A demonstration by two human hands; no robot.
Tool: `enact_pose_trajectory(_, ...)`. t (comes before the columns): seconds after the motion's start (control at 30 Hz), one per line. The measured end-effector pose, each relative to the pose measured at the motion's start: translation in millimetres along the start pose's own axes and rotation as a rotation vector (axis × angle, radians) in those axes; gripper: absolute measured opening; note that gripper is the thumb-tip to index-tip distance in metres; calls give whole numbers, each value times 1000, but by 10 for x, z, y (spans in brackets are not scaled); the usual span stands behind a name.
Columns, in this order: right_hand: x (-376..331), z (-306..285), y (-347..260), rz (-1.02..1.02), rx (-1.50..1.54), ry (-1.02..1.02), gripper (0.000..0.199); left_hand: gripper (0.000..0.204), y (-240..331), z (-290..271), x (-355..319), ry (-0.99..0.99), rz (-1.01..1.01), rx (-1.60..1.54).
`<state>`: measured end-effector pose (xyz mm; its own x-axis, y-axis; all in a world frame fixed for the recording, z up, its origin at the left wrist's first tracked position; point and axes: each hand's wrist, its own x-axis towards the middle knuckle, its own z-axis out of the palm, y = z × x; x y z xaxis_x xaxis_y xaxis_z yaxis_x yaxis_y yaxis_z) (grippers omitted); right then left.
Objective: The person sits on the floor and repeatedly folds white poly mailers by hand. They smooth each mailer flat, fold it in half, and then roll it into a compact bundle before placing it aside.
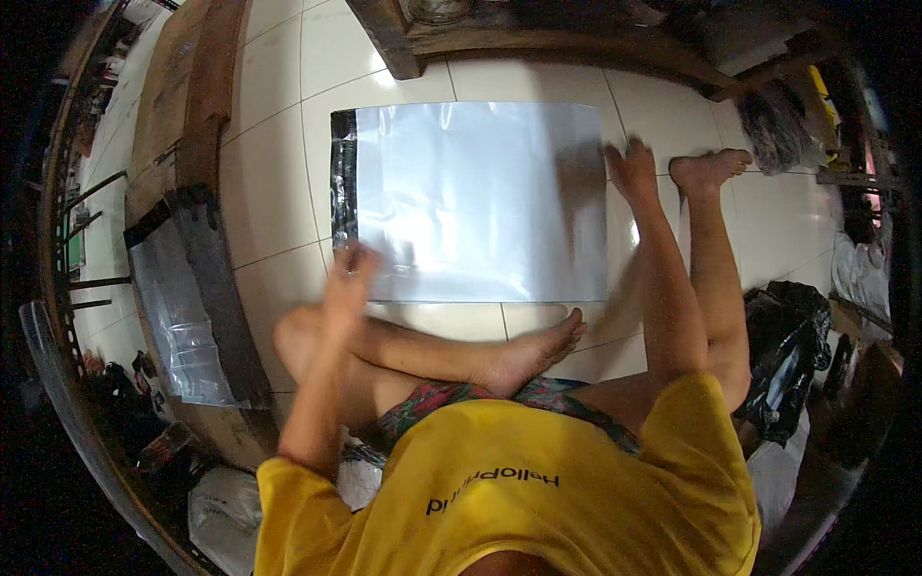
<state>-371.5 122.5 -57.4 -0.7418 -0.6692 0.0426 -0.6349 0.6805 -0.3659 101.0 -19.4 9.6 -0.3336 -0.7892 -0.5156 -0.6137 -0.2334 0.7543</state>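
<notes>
A large silvery-white plastic mailing bag [471, 202] lies flat on the tiled floor in front of me, with a dark strip along its left edge. My left hand [353, 274] is at the bag's near left corner. It is smeared by motion, so its fingers and anything in them cannot be made out. My right hand [632, 171] is just off the bag's right edge, slightly blurred, with its fingers stretched out and apart and nothing visible in it. Its shadow falls across the right part of the bag.
A long flattened cardboard piece [178, 134] runs along the left, with a grey plastic bag [187, 326] on it. A wooden piece of furniture [538, 53] stands at the far side. Black plastic [783, 346] lies at the right. My bare legs [423, 350] fold close to the bag.
</notes>
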Motion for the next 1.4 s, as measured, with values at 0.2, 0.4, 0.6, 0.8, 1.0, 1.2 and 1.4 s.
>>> enact_pose_trajectory(0.2, -977, 405, 387, 170, 461, -374, 40, 64, -615, -453, 1320, 281, -175, 271)
enact_pose_trajectory(0.4, -1151, 92, -42, 271, 158, -308, 35, 52, -386, 40, 1271, 340, -34, 572)
enact_pose_trajectory(0.6, -1264, -142, -258, 237, 148, -341, 50, 56, -461, 21, 1357, 314, -54, 478)
enact_pose_trajectory(0.8, -1800, 23, -288, -478, -363, 36, 79, 59, -547, 202, 1174, 452, 62, 584)
enact_pose_trajectory(1.0, -1892, 176, -190, -504, -179, -151, 80, 71, -530, 332, 1023, 619, 258, 553)
enact_pose_trajectory(1.2, -1892, 110, -202, -503, -204, -211, 82, 64, 197, 853, 709, 581, 728, 580)
enact_pose_trajectory(1.4, -1843, 228, -81, -539, -169, -233, 80, 75, 198, 2599, 94, -273, 1145, 667)
